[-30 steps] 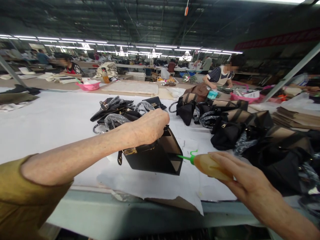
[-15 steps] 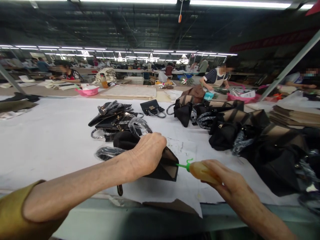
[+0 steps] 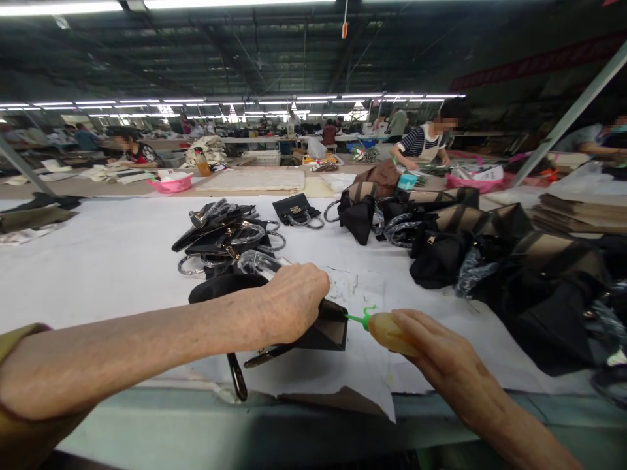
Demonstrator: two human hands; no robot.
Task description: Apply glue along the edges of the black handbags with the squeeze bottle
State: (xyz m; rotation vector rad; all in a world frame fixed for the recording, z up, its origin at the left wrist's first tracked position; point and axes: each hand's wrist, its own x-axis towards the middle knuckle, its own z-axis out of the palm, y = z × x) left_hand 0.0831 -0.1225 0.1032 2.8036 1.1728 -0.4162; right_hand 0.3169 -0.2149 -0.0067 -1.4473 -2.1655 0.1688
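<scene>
**Bag pinned down, nozzle at its side**

Left hand [image 3: 296, 300] comes in from the left and clamps down on the black handbag [image 3: 329, 331], fingers curled tight over its top edge. The bag lies near the front edge of the white paper-covered table [image 3: 98, 261], its tan-lined side turned right. That grip looks meant to hold the side steady and facing the bottle. A strap [image 3: 238, 382] hangs over the near edge.

Right hand [image 3: 441, 359] wraps a soft amber squeeze bottle [image 3: 389, 329], fingers pressed together along its body. The green nozzle [image 3: 356, 319] points left, its tip right at the bag's side. I cannot tell whether it touches.

The bottle looks partly full of yellowish liquid. Farther back lies a pile of finished bags [image 3: 223, 232] with wrapped handles, and a bigger heap [image 3: 490, 254] sits to the right. A pink basin [image 3: 171, 183] at far left holds something white, too small to make out.
</scene>
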